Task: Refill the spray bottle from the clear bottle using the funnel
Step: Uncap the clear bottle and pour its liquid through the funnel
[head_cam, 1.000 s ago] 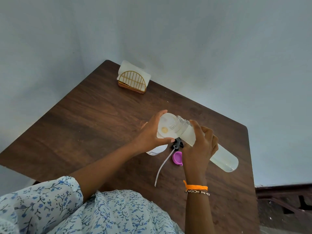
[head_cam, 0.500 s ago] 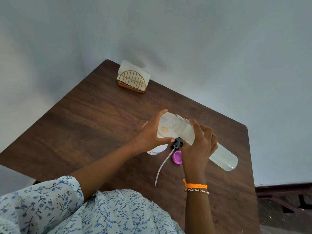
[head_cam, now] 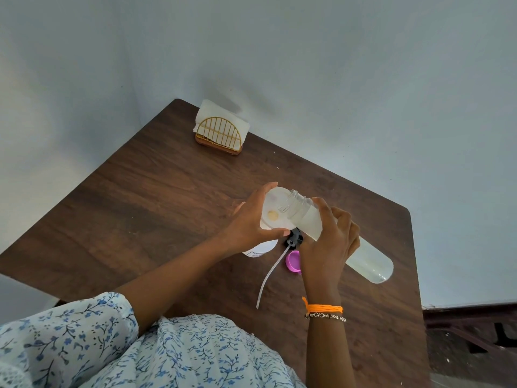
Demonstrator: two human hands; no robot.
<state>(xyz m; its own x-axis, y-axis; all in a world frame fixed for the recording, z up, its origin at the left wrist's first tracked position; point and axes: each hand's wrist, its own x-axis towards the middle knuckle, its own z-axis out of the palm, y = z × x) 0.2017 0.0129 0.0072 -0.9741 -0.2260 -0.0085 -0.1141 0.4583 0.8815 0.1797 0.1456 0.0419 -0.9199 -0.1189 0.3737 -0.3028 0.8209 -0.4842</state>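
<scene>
1. Right hand (head_cam: 328, 245) wraps curled fingers around the clear bottle (head_cam: 363, 256), tipped with its open neck over the funnel (head_cam: 275, 210); the grip hides the bottle's middle.
2. Left hand (head_cam: 249, 222) grips the funnel rim, covering most of the spray bottle (head_cam: 258, 249) below it.
3. At 6 o'clock from the funnel, the spray head (head_cam: 293, 239) and pink cap (head_cam: 293, 261) lie on the table (head_cam: 140, 205), the cap partly hidden.
4. Napkin holder (head_cam: 219, 134) stands at 11 o'clock.
</scene>
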